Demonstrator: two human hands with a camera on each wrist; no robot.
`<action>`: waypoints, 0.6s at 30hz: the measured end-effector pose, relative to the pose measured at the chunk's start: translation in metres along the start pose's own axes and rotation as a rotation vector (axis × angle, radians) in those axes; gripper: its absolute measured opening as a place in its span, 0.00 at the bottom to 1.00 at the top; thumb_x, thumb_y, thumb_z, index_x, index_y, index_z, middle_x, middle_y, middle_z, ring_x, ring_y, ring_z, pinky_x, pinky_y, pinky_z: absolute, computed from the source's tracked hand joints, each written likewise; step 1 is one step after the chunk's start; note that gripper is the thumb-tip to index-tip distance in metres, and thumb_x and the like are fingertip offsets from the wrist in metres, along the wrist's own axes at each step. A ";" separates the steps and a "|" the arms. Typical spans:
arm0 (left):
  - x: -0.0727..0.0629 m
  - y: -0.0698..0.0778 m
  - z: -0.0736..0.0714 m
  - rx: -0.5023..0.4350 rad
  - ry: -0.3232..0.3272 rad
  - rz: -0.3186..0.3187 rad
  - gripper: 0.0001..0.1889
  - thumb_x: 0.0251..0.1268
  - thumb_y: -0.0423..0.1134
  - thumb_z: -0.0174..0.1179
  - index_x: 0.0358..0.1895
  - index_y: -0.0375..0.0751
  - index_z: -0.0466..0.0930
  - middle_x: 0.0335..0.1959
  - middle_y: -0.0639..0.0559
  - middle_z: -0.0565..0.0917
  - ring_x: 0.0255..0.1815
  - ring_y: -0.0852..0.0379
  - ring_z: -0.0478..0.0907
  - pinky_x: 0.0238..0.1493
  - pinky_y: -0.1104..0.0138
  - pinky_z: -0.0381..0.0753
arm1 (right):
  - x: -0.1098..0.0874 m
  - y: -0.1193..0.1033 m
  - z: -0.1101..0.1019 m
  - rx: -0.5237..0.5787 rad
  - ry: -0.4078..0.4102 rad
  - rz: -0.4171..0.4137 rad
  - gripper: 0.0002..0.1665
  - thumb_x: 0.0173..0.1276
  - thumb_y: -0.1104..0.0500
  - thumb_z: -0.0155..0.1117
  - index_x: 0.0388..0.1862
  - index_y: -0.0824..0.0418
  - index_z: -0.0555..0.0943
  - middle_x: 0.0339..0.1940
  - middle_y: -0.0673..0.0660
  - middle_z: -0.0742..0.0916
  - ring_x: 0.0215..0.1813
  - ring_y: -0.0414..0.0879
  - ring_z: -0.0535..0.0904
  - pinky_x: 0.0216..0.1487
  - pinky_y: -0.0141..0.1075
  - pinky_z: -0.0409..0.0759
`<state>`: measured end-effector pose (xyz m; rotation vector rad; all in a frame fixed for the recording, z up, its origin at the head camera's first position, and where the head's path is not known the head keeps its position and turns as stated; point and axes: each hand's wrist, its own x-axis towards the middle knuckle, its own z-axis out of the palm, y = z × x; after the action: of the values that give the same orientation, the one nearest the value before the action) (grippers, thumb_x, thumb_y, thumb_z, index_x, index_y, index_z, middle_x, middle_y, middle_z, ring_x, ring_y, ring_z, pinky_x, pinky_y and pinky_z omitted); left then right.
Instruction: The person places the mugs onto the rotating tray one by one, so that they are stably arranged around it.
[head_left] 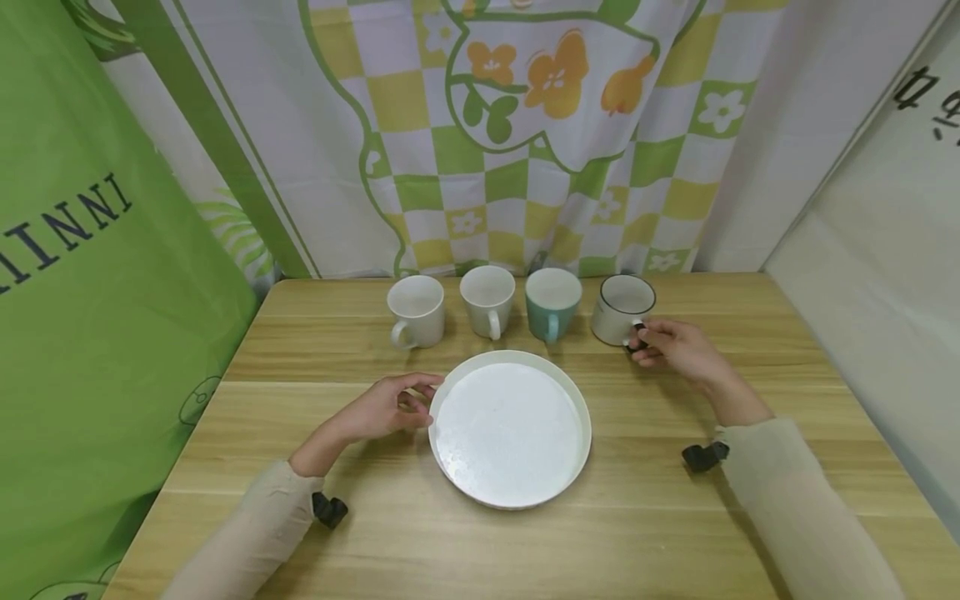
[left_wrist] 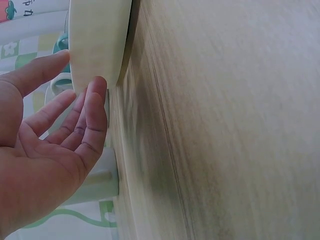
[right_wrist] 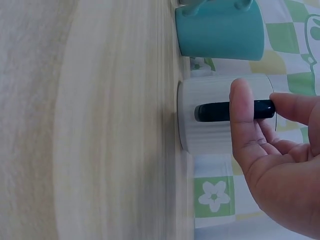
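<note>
A white mug with a dark rim [head_left: 611, 325] stands at the right end of a row of mugs. My right hand [head_left: 684, 353] holds its black handle [right_wrist: 215, 112] between thumb and fingers, and the mug's base appears to be on the table. In the middle lies a round, shallow white tray [head_left: 510, 433]. At the tray's left side is my left hand [head_left: 392, 407], fingers loosely bent. In the left wrist view its thumb touches the tray's outer wall [left_wrist: 97, 40], and the other fingertips are close to or against it.
Left of the dark-rimmed mug stand a teal mug [head_left: 550, 312], a white mug [head_left: 486, 304] and another white mug [head_left: 420, 321], handles toward me. Behind the wooden table [head_left: 525, 554] hangs a checked curtain [head_left: 510, 183]. A green cloth [head_left: 90, 333] hangs at the left.
</note>
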<state>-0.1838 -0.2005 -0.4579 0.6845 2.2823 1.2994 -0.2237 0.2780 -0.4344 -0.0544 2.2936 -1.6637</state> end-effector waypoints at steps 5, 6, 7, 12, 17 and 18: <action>0.000 -0.001 0.001 -0.013 0.000 -0.003 0.31 0.63 0.30 0.67 0.69 0.32 0.68 0.57 0.31 0.79 0.44 0.54 0.83 0.43 0.72 0.84 | -0.001 -0.001 0.001 0.016 0.000 -0.008 0.26 0.83 0.58 0.42 0.65 0.81 0.64 0.46 0.56 0.82 0.42 0.34 0.84 0.48 0.29 0.86; 0.000 -0.002 0.001 -0.015 0.000 -0.004 0.31 0.63 0.30 0.67 0.69 0.32 0.68 0.57 0.31 0.79 0.44 0.54 0.83 0.43 0.72 0.84 | 0.000 -0.001 0.001 0.016 0.000 -0.011 0.26 0.83 0.59 0.42 0.65 0.82 0.64 0.46 0.57 0.81 0.42 0.34 0.84 0.48 0.29 0.85; 0.000 -0.002 0.001 -0.015 0.000 -0.003 0.31 0.63 0.30 0.67 0.69 0.32 0.68 0.57 0.31 0.79 0.44 0.54 0.83 0.43 0.71 0.84 | -0.001 -0.001 0.001 0.016 -0.001 -0.012 0.27 0.83 0.59 0.42 0.66 0.82 0.64 0.47 0.58 0.81 0.42 0.34 0.84 0.49 0.29 0.85; 0.000 -0.003 0.001 -0.021 0.002 0.003 0.31 0.63 0.29 0.67 0.69 0.31 0.69 0.57 0.31 0.79 0.43 0.54 0.83 0.43 0.71 0.84 | -0.001 0.000 0.002 0.025 -0.004 -0.015 0.29 0.83 0.59 0.42 0.69 0.82 0.61 0.48 0.58 0.80 0.43 0.34 0.83 0.49 0.29 0.85; 0.001 -0.003 0.001 -0.022 0.001 0.009 0.31 0.62 0.29 0.67 0.69 0.31 0.69 0.57 0.31 0.79 0.43 0.54 0.83 0.42 0.71 0.84 | 0.000 0.001 0.002 0.039 0.000 -0.009 0.29 0.83 0.58 0.41 0.70 0.83 0.59 0.48 0.57 0.80 0.43 0.34 0.83 0.49 0.28 0.85; 0.001 -0.003 0.001 -0.021 0.000 0.009 0.31 0.62 0.29 0.67 0.69 0.31 0.69 0.57 0.31 0.79 0.43 0.54 0.83 0.42 0.71 0.85 | 0.000 0.001 0.002 0.039 0.000 -0.005 0.29 0.83 0.58 0.42 0.69 0.82 0.60 0.48 0.58 0.80 0.43 0.34 0.83 0.49 0.28 0.85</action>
<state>-0.1845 -0.2011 -0.4614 0.6877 2.2646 1.3255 -0.2231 0.2768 -0.4355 -0.0519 2.2619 -1.7112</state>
